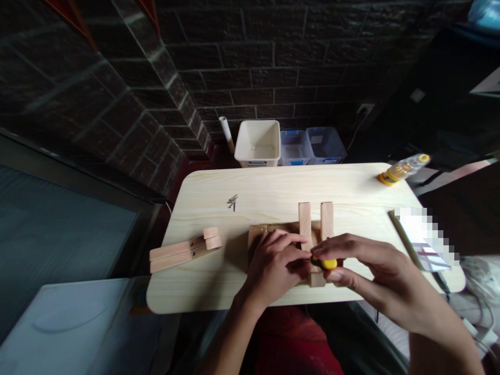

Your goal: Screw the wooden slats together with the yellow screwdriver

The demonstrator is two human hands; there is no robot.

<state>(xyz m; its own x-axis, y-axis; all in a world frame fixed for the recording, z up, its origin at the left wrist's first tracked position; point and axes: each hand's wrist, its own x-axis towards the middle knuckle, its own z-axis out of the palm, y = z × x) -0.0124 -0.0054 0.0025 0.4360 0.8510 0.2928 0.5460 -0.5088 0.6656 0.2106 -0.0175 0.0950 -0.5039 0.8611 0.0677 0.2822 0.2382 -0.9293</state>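
Note:
My right hand [367, 265] is closed round the yellow-and-black handle of a screwdriver [329, 263]. The handle points towards me, and its tip is hidden. From the left, my left hand [275, 260] reaches over a brown cardboard box [253, 237], its fingertips and thumb on a light wooden slat [304, 219] beside the screwdriver. A second wooden slat [327, 211] lies parallel to its right. Both slats stick out past the box's far side, and a wooden end [317, 280] shows at the near side. My hands cover the spot where the screwdriver meets the wood.
On the table [273, 182] lie a small pile of dark screws [233, 201] and a joined wooden piece [179, 252] to the left. A clear bottle [404, 169] and a flat tablet-like device [422, 242] are at the right. Plastic bins [258, 156] stand behind the table.

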